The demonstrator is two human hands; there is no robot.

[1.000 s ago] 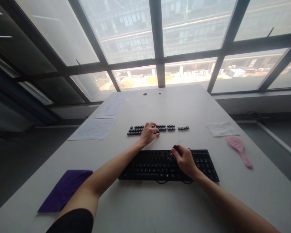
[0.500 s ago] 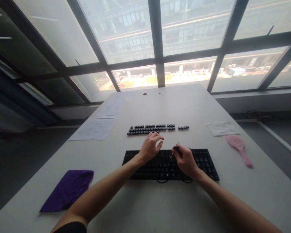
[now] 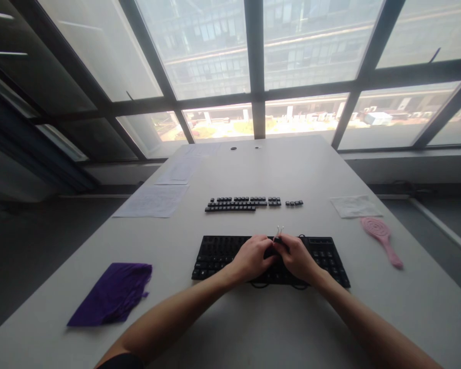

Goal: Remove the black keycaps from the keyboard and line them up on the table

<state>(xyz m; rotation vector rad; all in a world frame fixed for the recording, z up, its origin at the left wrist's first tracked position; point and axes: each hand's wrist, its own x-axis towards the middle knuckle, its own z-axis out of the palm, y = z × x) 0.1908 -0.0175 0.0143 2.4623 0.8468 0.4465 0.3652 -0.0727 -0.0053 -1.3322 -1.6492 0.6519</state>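
head view: our right hand (image 3: 298, 259) pinches a small black wire-handled tool (image 3: 278, 236) over the middle of the black keyboard (image 3: 215, 253), which lies on the grey table (image 3: 276, 169). our left hand (image 3: 251, 260) is curled just beside it, fingertips meeting the tool; we cannot tell whether it grips anything. both hands hide the keys under them. behind the keyboard lie rows of loose keycaps (image 3: 249, 203). papers (image 3: 153, 201) and a purple cloth (image 3: 113, 293) sit left, a white napkin (image 3: 354, 206) and pink hairbrush (image 3: 380, 238) right.
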